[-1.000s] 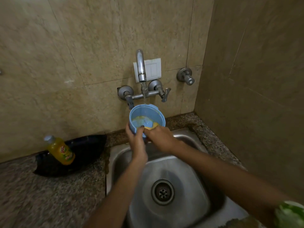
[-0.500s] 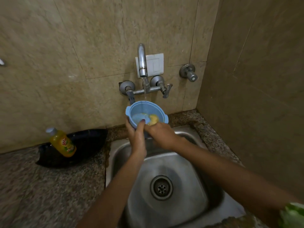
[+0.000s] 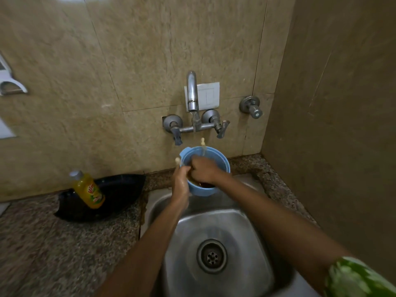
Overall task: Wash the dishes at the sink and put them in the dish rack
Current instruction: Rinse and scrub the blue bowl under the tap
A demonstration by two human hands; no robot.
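Observation:
A light blue plastic pot (image 3: 220, 160) is held up over the back of the steel sink (image 3: 246, 224), under the tap (image 3: 192, 93). A thin stream of water falls into it. My left hand (image 3: 181, 183) grips the pot's near left rim. My right hand (image 3: 203, 169) is curled inside the pot; whatever it holds there is hidden by the fingers. Small drops fly off near the rim.
A yellow dish-soap bottle (image 3: 89, 189) leans in a black tray (image 3: 120, 189) on the granite counter left of the sink. Two tap handles (image 3: 177, 135) and a separate valve (image 3: 252, 107) stick out of the tiled wall. A side wall closes the right.
My right hand has gone from the pot's front rim deep into the pot, covering the yellow sponge seen before. The pot sits lower below the tap, and the view has tilted up.

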